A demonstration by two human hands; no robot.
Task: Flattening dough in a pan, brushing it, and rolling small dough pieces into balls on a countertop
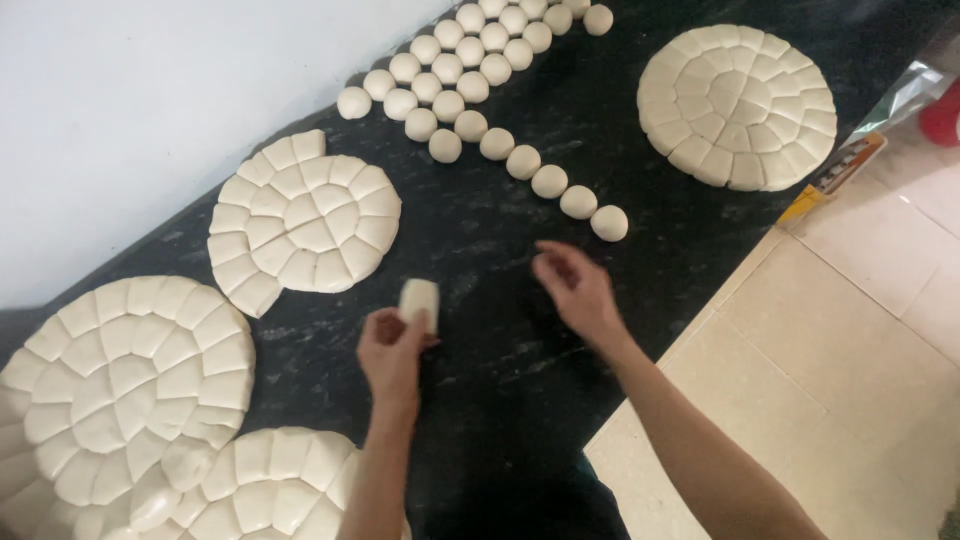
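1. The left hand (392,352) pinches a small dough piece (420,303) at its fingertips, raised just above the black counter (500,390).
2. The right hand (575,288) hovers beside it, fingers loosely curled and holding nothing, well apart from the piece.
3. Just beyond the right fingertips ends a row of rolled dough balls (608,223), running away toward a larger cluster of balls (455,70).
4. Left of the pinching fingers lies a scored dough disc (303,218) with pieces missing at its edge.
5. Far past the right fingers sits a whole scored disc (737,105).
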